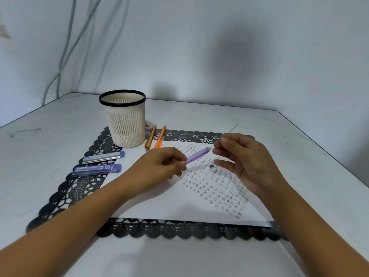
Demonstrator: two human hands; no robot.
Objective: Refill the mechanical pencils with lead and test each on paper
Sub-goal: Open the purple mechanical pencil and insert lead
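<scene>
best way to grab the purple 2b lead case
Pinch the purple 2B lead case across its two long edges near the middle, coming from above. It lies flat on the lace mat, apart from the blue-capped case, so both edges look free.

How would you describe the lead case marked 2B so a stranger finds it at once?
Find the cream pen holder with the black rim on the black lace mat. In front of it, left of the paper, two lead cases lie side by side. The purple lead case is the nearer one; the blue-capped lead case behind it is clear.
</scene>
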